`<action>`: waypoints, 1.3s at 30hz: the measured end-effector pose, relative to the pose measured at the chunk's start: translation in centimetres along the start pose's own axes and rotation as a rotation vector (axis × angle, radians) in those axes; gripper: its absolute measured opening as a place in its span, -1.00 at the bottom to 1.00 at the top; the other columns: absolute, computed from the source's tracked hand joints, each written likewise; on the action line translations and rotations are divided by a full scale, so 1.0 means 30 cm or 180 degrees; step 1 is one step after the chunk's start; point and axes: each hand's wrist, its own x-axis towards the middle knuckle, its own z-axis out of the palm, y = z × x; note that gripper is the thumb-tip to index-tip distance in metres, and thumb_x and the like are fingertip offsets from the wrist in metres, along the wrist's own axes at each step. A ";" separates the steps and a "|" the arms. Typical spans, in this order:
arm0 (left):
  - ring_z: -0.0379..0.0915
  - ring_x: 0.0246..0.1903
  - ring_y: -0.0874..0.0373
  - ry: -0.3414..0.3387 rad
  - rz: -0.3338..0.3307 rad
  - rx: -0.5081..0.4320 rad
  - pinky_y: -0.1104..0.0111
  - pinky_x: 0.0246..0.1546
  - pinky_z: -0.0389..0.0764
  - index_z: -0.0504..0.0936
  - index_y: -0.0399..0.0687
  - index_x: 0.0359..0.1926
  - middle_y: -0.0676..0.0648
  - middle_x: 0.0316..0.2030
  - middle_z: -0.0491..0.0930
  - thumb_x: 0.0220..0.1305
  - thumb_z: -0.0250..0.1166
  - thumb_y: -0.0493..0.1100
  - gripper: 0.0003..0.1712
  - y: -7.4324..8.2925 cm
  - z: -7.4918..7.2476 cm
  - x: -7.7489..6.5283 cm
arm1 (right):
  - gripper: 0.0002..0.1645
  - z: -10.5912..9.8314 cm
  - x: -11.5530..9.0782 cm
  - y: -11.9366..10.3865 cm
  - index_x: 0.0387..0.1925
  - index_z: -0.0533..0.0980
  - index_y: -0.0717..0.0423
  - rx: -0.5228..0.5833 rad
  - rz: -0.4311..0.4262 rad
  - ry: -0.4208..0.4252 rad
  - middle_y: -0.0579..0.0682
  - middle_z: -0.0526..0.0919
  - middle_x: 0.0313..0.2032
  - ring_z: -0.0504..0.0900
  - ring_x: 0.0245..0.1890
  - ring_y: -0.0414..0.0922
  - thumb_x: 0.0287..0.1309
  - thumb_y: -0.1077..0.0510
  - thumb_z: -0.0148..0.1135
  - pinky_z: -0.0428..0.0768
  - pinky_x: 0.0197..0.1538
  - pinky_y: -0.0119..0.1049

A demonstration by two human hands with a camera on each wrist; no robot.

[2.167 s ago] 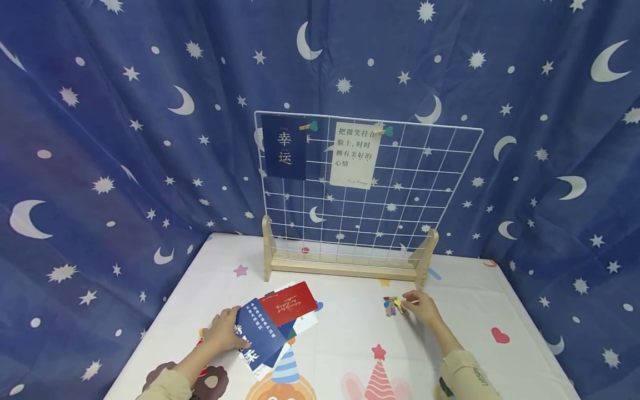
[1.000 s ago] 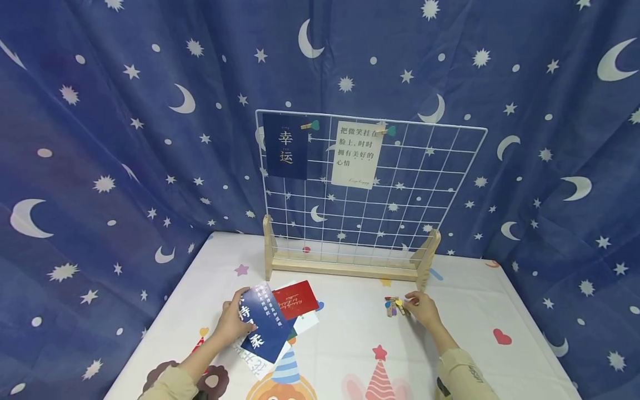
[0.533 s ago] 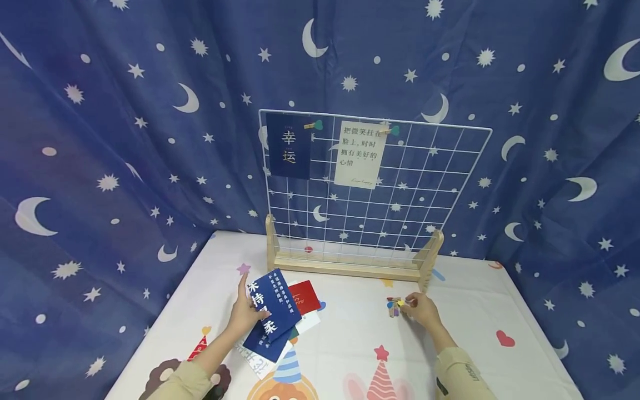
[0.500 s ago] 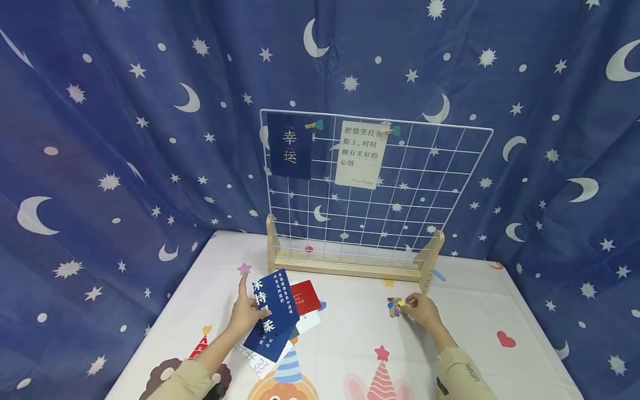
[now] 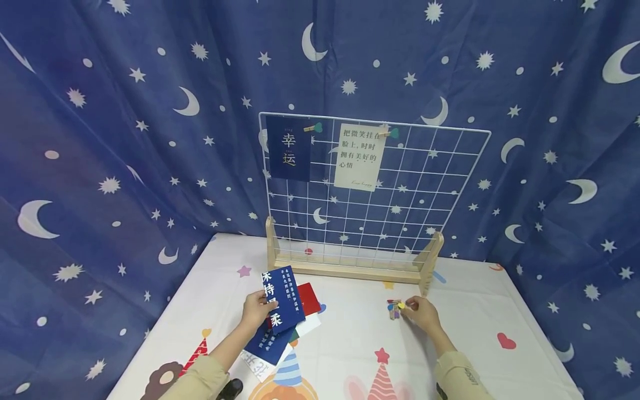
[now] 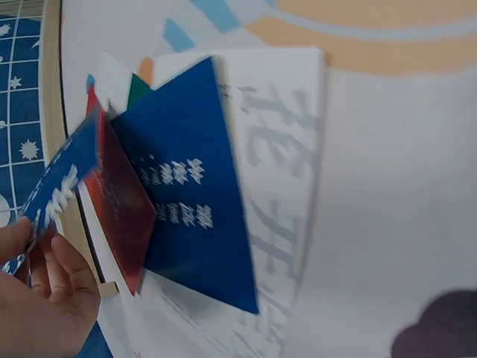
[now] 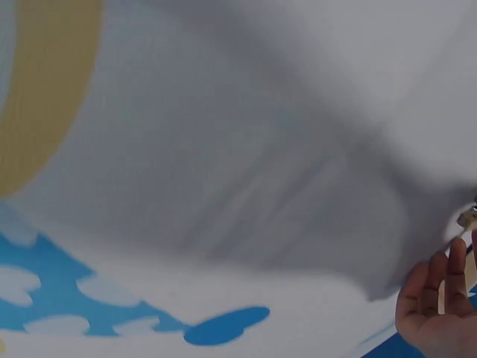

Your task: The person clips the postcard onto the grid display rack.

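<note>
In the head view my left hand (image 5: 256, 309) pinches a dark blue card (image 5: 284, 300) with white characters, tilted above a fanned stack. Under it lie a red card (image 5: 308, 298), another blue card (image 5: 270, 345) and white cards (image 5: 258, 367). The left wrist view shows thumb and fingers on the edge of the held card (image 6: 61, 175). My right hand (image 5: 424, 314) is at a small pile of wooden clothespins (image 5: 393, 311), its fingertips pinching the one with a yellow heart (image 5: 401, 305). In the right wrist view my fingers mostly hide that clothespin (image 7: 468, 218).
Behind the hands stands a white wire grid (image 5: 415, 189) on a wooden base (image 5: 345, 269). A blue card (image 5: 289, 149) and a cream card (image 5: 359, 156) hang from its top left half by green-heart clothespins (image 5: 316, 128). A patterned tablecloth (image 5: 345, 328) covers the table.
My left hand has slid the top blue card off the stack, lifting it up and to the right. The right hand stays at the clothespins, with the yellow-heart one now against its fingertips.
</note>
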 end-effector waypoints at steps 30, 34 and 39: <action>0.65 -0.21 -0.18 -0.0145 0.0098 -0.0732 0.17 -0.21 0.68 0.51 -0.50 0.03 -0.42 -0.13 0.62 0.20 0.24 -0.36 -0.61 0.062 0.110 0.047 | -0.85 0.028 0.019 -0.029 -0.47 0.52 0.23 -0.0085 0.0263 0.0246 0.10 0.58 -0.45 0.51 -0.43 -0.05 -0.05 0.24 0.35 0.46 -0.43 -0.24; 0.67 -0.26 -0.16 -0.0141 0.0138 -0.0687 0.17 -0.24 0.69 0.53 -0.49 -0.01 -0.41 -0.17 0.64 0.19 0.25 -0.34 -0.63 0.072 0.111 0.047 | -0.86 0.025 0.018 -0.025 -0.48 0.53 0.26 -0.0001 0.0256 0.0243 0.09 0.58 -0.48 0.50 -0.46 -0.07 -0.05 0.26 0.35 0.44 -0.45 -0.27; 0.67 -0.28 -0.12 -0.0148 0.0102 -0.0684 0.19 -0.24 0.69 0.53 -0.50 0.00 -0.41 -0.18 0.64 0.20 0.24 -0.35 -0.64 0.077 0.116 0.050 | -0.84 0.023 0.018 -0.015 -0.55 0.55 0.29 0.0229 0.0262 0.0235 0.01 0.58 -0.64 0.44 -0.59 -0.15 -0.01 0.25 0.32 0.38 -0.53 -0.35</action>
